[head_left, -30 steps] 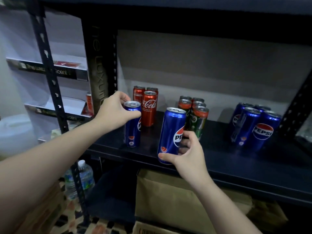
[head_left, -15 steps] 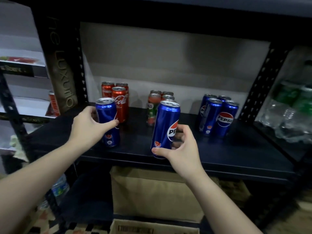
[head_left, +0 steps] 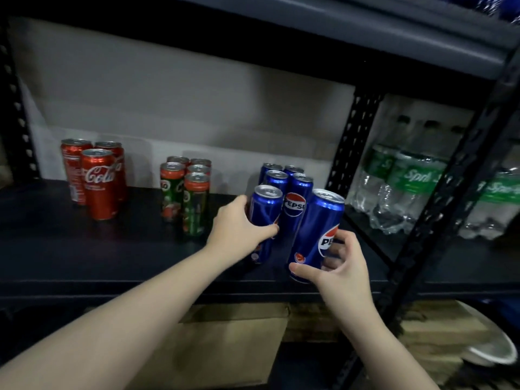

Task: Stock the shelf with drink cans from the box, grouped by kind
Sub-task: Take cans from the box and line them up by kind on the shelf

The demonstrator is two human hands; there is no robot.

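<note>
While both hands work at the blue group, the black shelf carries three clusters of upright cans. Under it sits a cardboard box. Right of the perforated upright, shrink-wrapped Sprite bottles fill the next bay. On the shelf, left to right: red Coca-Cola cans, green-and-red cans, well apart from them, then Pepsi cans at the right end. Left hand: grip wrapped around a Pepsi can, upright, touching the front of the Pepsi group, base on or just above the shelf, can't tell which. Right hand: grip closed on a second Pepsi can, thumb across the lower front, fingers behind. That can tilts slightly right, just beside the group's front right, near the shelf's front edge.
</note>
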